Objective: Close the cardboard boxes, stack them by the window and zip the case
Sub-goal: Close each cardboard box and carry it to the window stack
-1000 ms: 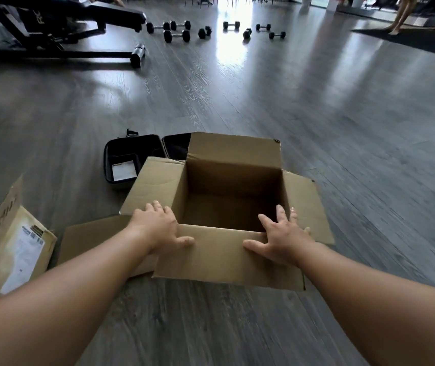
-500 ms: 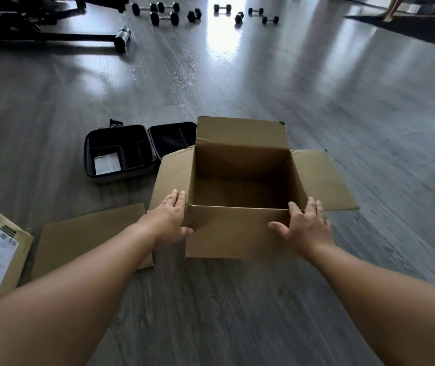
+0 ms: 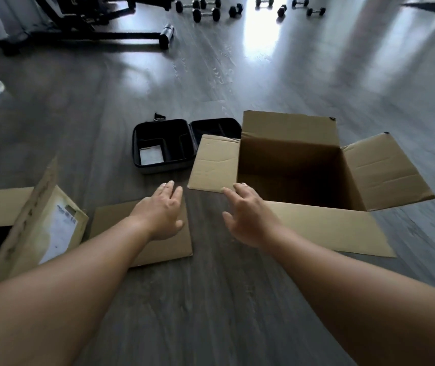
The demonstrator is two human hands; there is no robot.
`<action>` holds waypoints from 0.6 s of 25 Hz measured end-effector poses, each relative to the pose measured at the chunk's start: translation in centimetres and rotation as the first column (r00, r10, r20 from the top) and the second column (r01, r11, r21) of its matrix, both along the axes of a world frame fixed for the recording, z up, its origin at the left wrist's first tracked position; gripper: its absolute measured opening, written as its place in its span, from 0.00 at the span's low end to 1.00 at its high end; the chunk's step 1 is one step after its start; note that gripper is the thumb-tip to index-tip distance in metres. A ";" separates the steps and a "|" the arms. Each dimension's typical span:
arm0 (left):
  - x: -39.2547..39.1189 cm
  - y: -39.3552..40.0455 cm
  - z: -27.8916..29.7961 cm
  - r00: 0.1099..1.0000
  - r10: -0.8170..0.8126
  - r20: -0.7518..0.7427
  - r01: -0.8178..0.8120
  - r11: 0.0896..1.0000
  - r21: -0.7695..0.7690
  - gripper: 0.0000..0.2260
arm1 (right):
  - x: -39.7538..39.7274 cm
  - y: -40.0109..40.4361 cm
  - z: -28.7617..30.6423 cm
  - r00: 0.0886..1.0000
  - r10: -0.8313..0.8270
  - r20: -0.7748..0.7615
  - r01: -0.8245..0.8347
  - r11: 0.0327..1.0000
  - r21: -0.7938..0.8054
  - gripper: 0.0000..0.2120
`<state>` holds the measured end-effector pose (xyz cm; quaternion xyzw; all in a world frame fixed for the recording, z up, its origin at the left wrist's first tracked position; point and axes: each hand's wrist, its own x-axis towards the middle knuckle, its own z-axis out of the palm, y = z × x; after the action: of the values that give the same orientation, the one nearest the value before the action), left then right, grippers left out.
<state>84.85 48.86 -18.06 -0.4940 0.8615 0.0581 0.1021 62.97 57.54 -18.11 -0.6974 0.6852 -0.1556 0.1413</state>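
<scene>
Open cardboard box (image 3: pixel 301 165) stood on the floor (image 3: pixel 211 299) to the right of centre, all four flaps spread; its near flap (image 3: pixel 324 228) lay flat toward the person, its left flap (image 3: pixel 215 165) stuck out sideways. Right hand (image 3: pixel 248 217) was stretched forward with fingers straight and spread, holding nothing; its fingertips (image 3: pixel 237 186) sat at the near edge of the left flap, contact not certain, and its wrist overlapped the near flap's left end. Left hand (image 3: pixel 162 212) was likewise extended, fingers straight and close together, empty, held above the far part of a flat cardboard sheet (image 3: pixel 169 249) lying on the floor left of the box; whether it touched the sheet could not be told. Box interior was dark, nothing visible inside. Black case (image 3: pixel 163 146) lay unzipped and folded open just behind the left flap, beyond both hands; one compartment held a white paper slip (image 3: pixel 151 154). Second cardboard box (image 3: pixel 39 228), with a white label, stood at the left edge, flap raised, interior dark. Dumbbells (image 3: pixel 207 11) and a black bench frame (image 3: pixel 92 25) were well apart at the far end of the floor.
</scene>
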 end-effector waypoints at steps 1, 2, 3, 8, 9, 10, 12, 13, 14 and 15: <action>1.8 -0.2 -0.2 0.999 0.015 0.049 -0.015 1.000 -0.002 0.38 | 2.1 -0.7 0.1 0.999 0.044 -0.011 -0.044 0.999 -0.010 0.31; 3.7 -0.3 -0.5 0.995 0.036 0.098 -0.036 0.999 0.002 0.36 | 4.1 -1.3 0.1 0.996 0.084 -0.032 -0.084 0.996 -0.014 0.31; 5.3 -0.3 -0.9 0.988 0.060 0.144 -0.062 0.998 0.010 0.34 | 5.8 -1.8 -0.1 0.991 0.120 -0.061 -0.121 0.993 -0.010 0.31; 12.3 -0.6 -3.7 0.937 0.185 0.297 -0.228 0.967 0.117 0.21 | 11.7 -3.3 -3.2 0.952 0.259 -0.161 -0.240 0.962 0.129 0.25; 13.4 -0.7 -4.4 0.928 0.197 0.317 -0.252 0.957 0.142 0.19 | 12.4 -3.7 -4.0 0.961 0.244 -0.131 -0.215 0.955 0.202 0.22; 14.4 -0.7 -5.1 0.919 0.212 0.332 -0.278 0.947 0.164 0.17 | 12.9 -4.1 -4.8 0.975 0.205 -0.087 -0.172 0.942 0.288 0.19; 15.8 -0.8 -6.2 0.907 0.254 0.337 -0.330 0.924 0.193 0.17 | 13.3 -4.7 -6.3 0.994 0.103 -0.023 -0.085 0.909 0.408 0.13; 16.5 -0.9 -6.7 0.901 0.277 0.333 -0.355 0.912 0.204 0.18 | 13.6 -5.0 -7.1 0.998 0.060 -0.013 -0.048 0.900 0.434 0.12; 17.0 -1.1 -7.2 0.897 0.298 0.326 -0.376 0.902 0.212 0.19 | 13.9 -5.2 -8.0 1.000 0.020 -0.013 -0.012 0.893 0.450 0.12; 17.4 -1.2 -7.7 0.893 0.319 0.317 -0.397 0.890 0.222 0.20 | 14.1 -5.4 -8.7 1.000 -0.020 -0.021 0.027 0.887 0.462 0.14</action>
<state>102.21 47.67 -25.76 -0.6293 0.7150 0.1295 0.2757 77.05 52.13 -26.82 -0.6367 0.7120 0.0156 0.2958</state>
